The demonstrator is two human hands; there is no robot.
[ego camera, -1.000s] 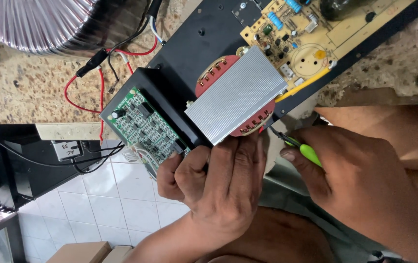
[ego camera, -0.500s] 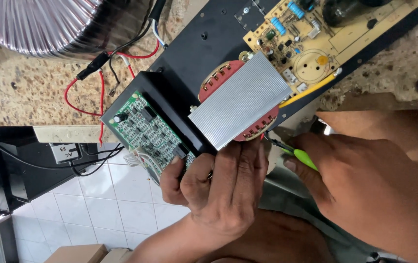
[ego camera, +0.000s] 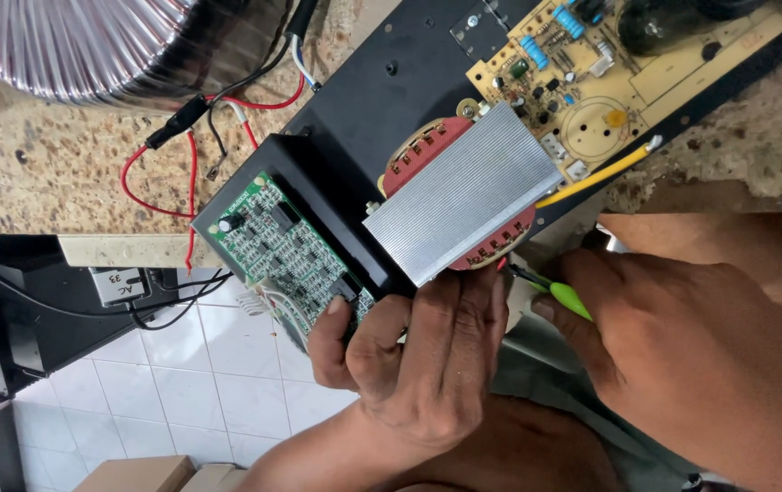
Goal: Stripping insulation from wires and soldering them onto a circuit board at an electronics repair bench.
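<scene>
Speckled tan stone tabletop [ego camera: 63,173] w/ pale front edge, upper left + far right. Below: white tiled floor [ego camera: 181,383], grey grout, daylit, soft even light. Black cabinet/unit [ego camera: 8,310] at left under tabletop edge, black cables [ego camera: 163,314] trailing beside it. Cardboard box [ego camera: 136,476] at bottom edge on tiles. No walls or windows visible.

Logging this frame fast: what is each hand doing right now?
Left hand: closed on the edge of the black chassis, by the green circuit board.
Right hand: closed on the green-handled screwdriver.
</scene>
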